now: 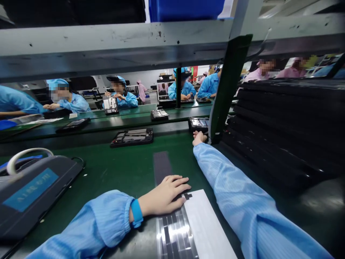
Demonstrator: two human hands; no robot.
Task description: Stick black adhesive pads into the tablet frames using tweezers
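**Where this could slip**

My left grip (pixel 161 196) lies flat, fingers together, on the white-backed foil-strip sheet (pixel 196 219) on the green bench (pixel 126 169). My right grip (pixel 199 138) curls just below the black tray (pixel 198 124) – pinching or not, I cannot tell. Pressure dragged sideways could crease the foil; a stray elbow could topple the stacked black panels (pixel 283 133).

Grey padded case (pixel 35 194) with white loop handle (pixel 27 150) and blue label (pixel 31 189) at 9 o'clock on green conveyor belt (pixel 107 162). Black rectangular tray (pixel 132 137) at 12 o'clock. Stacked black flat panels (pixel 277 133) at 3 o'clock. Seated co-workers in blue smocks (pixel 184 90) beyond.
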